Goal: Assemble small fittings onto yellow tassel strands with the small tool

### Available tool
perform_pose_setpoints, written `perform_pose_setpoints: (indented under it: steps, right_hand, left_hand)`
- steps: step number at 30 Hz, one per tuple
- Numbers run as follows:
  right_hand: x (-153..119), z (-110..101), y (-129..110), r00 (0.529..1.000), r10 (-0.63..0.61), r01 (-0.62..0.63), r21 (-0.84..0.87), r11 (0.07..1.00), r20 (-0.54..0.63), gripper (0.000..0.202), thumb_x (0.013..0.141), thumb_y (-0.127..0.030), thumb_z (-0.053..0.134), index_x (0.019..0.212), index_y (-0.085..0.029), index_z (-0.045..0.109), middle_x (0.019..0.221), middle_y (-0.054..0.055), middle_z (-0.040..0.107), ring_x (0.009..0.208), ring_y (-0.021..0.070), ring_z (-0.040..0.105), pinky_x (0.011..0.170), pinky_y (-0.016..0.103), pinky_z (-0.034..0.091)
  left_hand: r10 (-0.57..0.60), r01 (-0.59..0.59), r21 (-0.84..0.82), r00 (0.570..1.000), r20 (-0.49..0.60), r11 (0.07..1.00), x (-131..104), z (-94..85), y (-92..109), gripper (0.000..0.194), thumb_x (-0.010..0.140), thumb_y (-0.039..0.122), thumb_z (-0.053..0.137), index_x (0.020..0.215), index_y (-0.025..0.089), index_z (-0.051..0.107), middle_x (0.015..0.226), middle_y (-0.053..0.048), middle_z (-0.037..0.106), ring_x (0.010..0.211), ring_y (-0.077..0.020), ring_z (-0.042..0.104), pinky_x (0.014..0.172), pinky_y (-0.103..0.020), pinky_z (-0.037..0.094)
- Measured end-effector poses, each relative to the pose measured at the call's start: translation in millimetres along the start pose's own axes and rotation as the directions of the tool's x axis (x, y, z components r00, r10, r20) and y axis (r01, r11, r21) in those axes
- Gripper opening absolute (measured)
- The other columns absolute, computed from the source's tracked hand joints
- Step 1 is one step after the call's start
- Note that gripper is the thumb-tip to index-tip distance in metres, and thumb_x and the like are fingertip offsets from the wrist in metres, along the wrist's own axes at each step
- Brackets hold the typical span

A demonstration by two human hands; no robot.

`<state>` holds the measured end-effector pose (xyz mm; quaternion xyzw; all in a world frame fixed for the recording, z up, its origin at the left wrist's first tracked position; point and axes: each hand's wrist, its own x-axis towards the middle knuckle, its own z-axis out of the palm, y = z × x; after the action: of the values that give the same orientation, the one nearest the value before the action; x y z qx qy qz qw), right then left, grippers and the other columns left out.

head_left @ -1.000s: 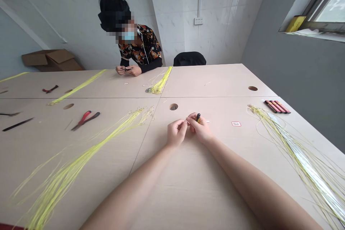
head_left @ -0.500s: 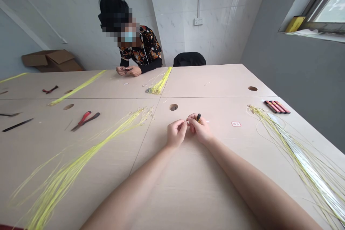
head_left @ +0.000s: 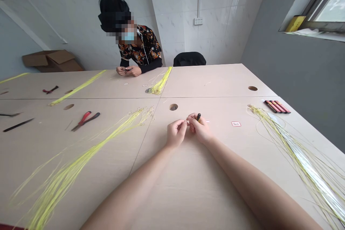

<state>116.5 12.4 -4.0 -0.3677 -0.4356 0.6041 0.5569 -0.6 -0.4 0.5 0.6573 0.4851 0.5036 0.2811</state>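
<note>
Still pinching tiny piece (head_left: 187, 121) with left hand (head_left: 176, 133) and right hand (head_left: 199, 129) over table (head_left: 172, 194), barely changed from earlier; also clasping dark tool (head_left: 198, 117) in right hand. Near red-edged label (head_left: 236, 124), too small to read

On the table (head_left: 167, 194), the left hand (head_left: 176, 133) and the right hand (head_left: 199, 128) are close together, with a small piece (head_left: 186, 121) between their fingertips; a tool (head_left: 198, 117) is in the right hand. Left of them lies a thread bundle (head_left: 105, 141), and the pliers (head_left: 85, 120) are farther left. At right there is a label (head_left: 236, 124), then another bundle (head_left: 289, 143), near the tubes (head_left: 277, 106). Beyond the hands is a hole (head_left: 173, 107). Behind the table are a person (head_left: 142, 46) and, more to the right, a chair (head_left: 189, 59).
</note>
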Motion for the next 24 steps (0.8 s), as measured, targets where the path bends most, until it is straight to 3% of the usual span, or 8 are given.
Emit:
perform_pose_setpoints:
  steps: [8, 15, 21, 24]
  right_hand:
    - [5.3, -5.0, 3.0, 0.997, 0.026, -0.010, 0.201, 0.979, -0.077, 0.015, 0.072, -0.033, 0.059, 0.072, -0.020, 0.051, 0.044, -0.007, 0.034, 0.044, 0.0086, 0.030, 0.044, 0.023, 0.026]
    - [1.4, -3.2, -1.7, 0.999, 0.038, -0.040, 0.093, 0.995, 0.015, 0.018, 0.070, -0.034, 0.061, 0.066, -0.019, 0.052, 0.045, -0.007, 0.032, 0.044, 0.0076, 0.028, 0.043, 0.023, 0.025]
    - [-5.6, 3.3, -4.9, 0.986, 0.110, -0.120, 0.076, 0.990, 0.123, 0.039, 0.070, -0.034, 0.064, 0.052, -0.020, 0.033, 0.043, -0.008, 0.027, 0.040, 0.0053, 0.023, 0.041, 0.022, 0.021]
    - [-9.3, 8.6, -5.0, 0.978, 0.153, -0.166, 0.080, 0.983, 0.144, 0.045, 0.066, -0.035, 0.070, 0.052, -0.020, 0.030, 0.041, -0.009, 0.026, 0.039, 0.0046, 0.021, 0.040, 0.022, 0.018]
  left_hand:
    - [-0.017, 0.016, -0.018, 1.000, -0.004, 1.000, 0.0, 0.2, -1.0, 0.028, 0.081, 0.033, 0.050, 0.061, 0.015, 0.059, 0.050, 0.002, 0.050, 0.047, -0.0089, 0.042, 0.047, -0.020, 0.032]
    - [-0.005, 0.004, -0.027, 0.998, -0.057, 1.000, 0.2, -0.3, -2.0, 0.033, 0.087, 0.039, 0.045, 0.072, 0.015, 0.062, 0.070, -0.004, 0.065, 0.064, -0.0135, 0.057, 0.059, -0.022, 0.042]
    - [0.010, -0.009, 0.023, 0.998, -0.059, 1.000, 0.0, 0.1, -3.4, 0.035, 0.088, 0.039, 0.044, 0.067, 0.016, 0.059, 0.060, -0.002, 0.059, 0.059, -0.0130, 0.053, 0.056, -0.022, 0.039]
    - [0.007, -0.008, -0.010, 0.997, -0.080, 1.000, 0.5, 0.2, -2.0, 0.032, 0.088, 0.037, 0.044, 0.071, 0.016, 0.061, 0.067, -0.004, 0.064, 0.066, -0.0146, 0.058, 0.061, -0.023, 0.043]
